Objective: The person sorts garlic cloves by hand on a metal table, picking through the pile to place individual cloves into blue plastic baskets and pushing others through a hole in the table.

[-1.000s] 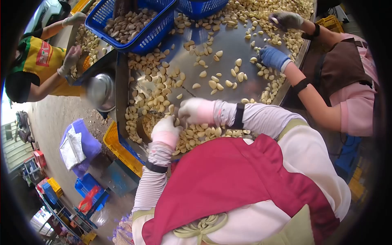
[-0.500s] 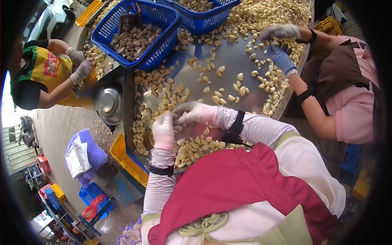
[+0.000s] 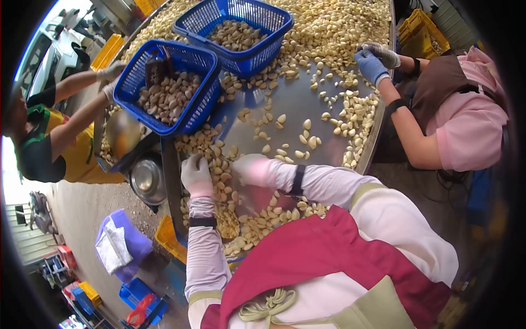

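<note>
Peeled garlic cloves (image 3: 224,189) lie around both of my hands on the metal table (image 3: 334,148). My left hand (image 3: 196,174), in a white glove with a pink cuff, rests over cloves near the table's left edge, its bent fingers slightly apart. To its right, my right hand (image 3: 251,169), gloved the same way, is low at the right side of that strip of cloves; its fingertips are blurred and partly hidden. A heap of cloves (image 3: 268,219) lies between my forearms and the red apron (image 3: 307,252).
Two blue baskets (image 3: 213,82) holding unpeeled-looking cloves stand beyond my hands. A co-worker's gloved hands (image 3: 375,60) are over cloves at right. Another person's hands (image 3: 112,82) are by the left basket. A metal bowl (image 3: 147,178) sits beside the table's left side.
My hands were together above the table with fingers pinched; now they are apart and lower, among the cloves. The left co-worker's hands have reached the near basket. The view has shifted.
</note>
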A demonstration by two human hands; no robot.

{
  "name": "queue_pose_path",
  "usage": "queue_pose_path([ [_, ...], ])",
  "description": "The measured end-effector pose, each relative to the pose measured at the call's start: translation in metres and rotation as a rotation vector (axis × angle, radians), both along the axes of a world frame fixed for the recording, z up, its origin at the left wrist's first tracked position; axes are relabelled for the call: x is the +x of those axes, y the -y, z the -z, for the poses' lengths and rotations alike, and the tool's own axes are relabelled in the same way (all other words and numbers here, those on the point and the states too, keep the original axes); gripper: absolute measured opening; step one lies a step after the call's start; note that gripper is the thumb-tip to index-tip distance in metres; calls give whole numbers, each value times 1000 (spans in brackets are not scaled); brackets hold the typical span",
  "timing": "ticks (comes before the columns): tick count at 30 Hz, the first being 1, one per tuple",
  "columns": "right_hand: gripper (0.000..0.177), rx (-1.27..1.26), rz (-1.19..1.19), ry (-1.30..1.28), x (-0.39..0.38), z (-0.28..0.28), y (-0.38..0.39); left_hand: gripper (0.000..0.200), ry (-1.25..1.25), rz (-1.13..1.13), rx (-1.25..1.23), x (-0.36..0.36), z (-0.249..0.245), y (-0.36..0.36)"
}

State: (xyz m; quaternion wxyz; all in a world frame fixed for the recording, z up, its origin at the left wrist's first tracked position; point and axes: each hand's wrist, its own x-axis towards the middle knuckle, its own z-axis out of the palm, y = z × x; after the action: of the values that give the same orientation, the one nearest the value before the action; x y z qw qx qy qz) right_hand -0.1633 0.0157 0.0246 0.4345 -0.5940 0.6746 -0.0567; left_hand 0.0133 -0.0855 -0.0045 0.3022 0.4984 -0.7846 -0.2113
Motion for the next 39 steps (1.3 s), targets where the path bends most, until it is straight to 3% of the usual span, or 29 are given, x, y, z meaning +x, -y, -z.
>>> queue_pose_path([
  [1,26,74,112,399,-16,-10,-5,15,39,17,-27,-1,-3,2],
  [2,27,-42,305,508,-31,4,-14,16,21,33,-58,0,-3,3],
  [3,27,4,588,562,-47,-38,-22,18,1,44,-100,0,-3,2],
  [4,29,-203,663,535,-69,-18,-26,13,-60,34,-115,-4,-5,-6],
  [5,30,-225,759,442,-85,-27,-29,12,-18,38,-161,-5,2,-10],
  [6,31,-397,809,304,-94,-11,-30,11,59,52,-54,-14,-7,-16],
  [7,32,-520,565,-317,-109,49,-25,12,54,129,-13,-19,3,-18],
  [8,31,-478,463,-413,-105,40,-31,13,18,130,-214,-30,9,-26],
  [9,24,-505,447,-373,-98,28,-30,14,11,193,-65,-39,-1,-29],
  [11,21,-341,451,-401,-95,19,-26,14,11,188,-22,-50,-5,-35],
  [14,22,-308,453,-491,-105,24,-23,14,-2,156,47,-49,-15,-38],
  [17,23,-271,386,-547,-114,40,-17,14,4,178,-22,-33,-10,-36],
  [18,17,-318,460,-570,-114,45,-14,14,5,175,-24,-33,-9,-39],
  [22,21,-302,375,-505,-128,29,-3,18,66,581,-11,-55,-33,-91],
  [25,23,-663,599,-153,-129,-3,16,40,173,1064,-127,-76,-34,-138],
  [26,19,-892,614,-112,-124,-41,30,40,147,1090,-109,-85,-19,-148],
  [28,21,-1474,639,-57,-123,-104,66,49,80,1326,-420,-89,18,-173],
  [29,24,-1676,614,-69,-132,-122,90,50,145,1383,-350,-95,-7,-167],
  [30,33,-1691,508,-101,-147,-135,110,48,273,1455,-213,-101,-32,-156],
  [31,48,-1395,489,-230,-167,-135,123,45,232,1427,-183,-107,-26,-149],
  [32,59,-1163,490,-488,-182,-138,129,42,161,1315,-307,-106,-11,-133],
  [33,61,-1282,495,-509,-201,-136,135,39,339,1218,-86,-108,-33,-117],
  [34,56,-1251,613,-527,-205,-146,123,31,471,1057,-189,-101,-57,-98],
  [35,46,-1213,721,-440,-222,-142,117,36,433,878,-133,-83,-41,-82],
  [37,36,-1280,933,-339,-282,-86,115,47,498,576,-300,-42,-27,-45],
  [39,38,-832,1218,-350,-321,-47,107,58,553,396,-148,-7,-21,-26],
])
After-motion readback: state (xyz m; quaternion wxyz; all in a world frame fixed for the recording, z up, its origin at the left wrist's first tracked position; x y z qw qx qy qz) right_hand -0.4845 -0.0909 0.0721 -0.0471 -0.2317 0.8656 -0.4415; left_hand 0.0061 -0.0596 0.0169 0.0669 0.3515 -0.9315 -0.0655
